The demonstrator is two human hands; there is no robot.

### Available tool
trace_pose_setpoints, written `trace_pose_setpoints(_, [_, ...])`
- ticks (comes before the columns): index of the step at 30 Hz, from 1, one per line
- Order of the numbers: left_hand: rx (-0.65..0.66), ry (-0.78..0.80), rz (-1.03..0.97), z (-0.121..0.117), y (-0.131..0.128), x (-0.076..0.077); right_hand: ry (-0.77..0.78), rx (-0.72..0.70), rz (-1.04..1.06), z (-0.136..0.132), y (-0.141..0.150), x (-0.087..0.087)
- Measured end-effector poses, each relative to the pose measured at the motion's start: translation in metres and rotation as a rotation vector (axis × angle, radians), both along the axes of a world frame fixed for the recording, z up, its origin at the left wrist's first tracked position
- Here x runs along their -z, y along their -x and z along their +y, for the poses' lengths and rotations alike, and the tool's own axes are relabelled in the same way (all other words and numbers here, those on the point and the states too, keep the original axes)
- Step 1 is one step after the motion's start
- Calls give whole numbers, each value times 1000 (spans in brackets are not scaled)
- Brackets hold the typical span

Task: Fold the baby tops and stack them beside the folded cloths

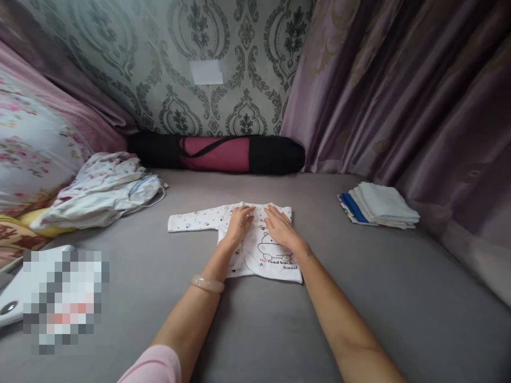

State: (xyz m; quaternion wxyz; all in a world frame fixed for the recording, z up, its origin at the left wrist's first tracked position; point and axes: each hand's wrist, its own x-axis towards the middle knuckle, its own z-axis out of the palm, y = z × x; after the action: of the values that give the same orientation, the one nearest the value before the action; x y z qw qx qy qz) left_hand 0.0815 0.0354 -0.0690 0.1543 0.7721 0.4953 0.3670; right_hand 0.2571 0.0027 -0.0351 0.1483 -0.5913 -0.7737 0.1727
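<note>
A small white baby shirt (271, 270) with a cartoon print and lettering lies flat on the grey sheet. Its left-hand sleeve (191, 221) stretches out to the side; no sleeve sticks out on the right-hand side. My left hand (240, 222) rests on the upper middle of the shirt, fingers extended and slightly bent. On the upper right part, my right hand (281, 229) lies with its fingers stretched out flat on the fabric. Both hands press from above and grip nothing that I can see.
Folded cloths (383, 205) are stacked at the right. A crumpled heap of clothes (104, 191) lies at the left near a floral pillow (32, 143). A black and maroon long bag (215, 154) runs along the wall. A white object (35, 282), partly pixelated, sits at lower left.
</note>
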Motion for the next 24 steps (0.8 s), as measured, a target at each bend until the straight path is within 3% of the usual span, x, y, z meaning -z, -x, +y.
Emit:
trace_pose_setpoints(4, [-45,8,16,1,4,-7,62,-43,-27,-5,7,-1])
trace_pose_setpoints(8, [-130,97,13,3,21,-25,86,-78,-37,-9,10,-3])
trace_pose_setpoints(15, [-331,332,-35,-4,92,-58,108,-89,-56,-11,11,-6])
trace_pose_setpoints(18, [-483,365,-67,-7,124,-56,107,-92,-57,-10,11,-5])
trace_pose_setpoints(24, [-683,438,-15,-7,163,-36,121,-104,-68,-8,11,-3])
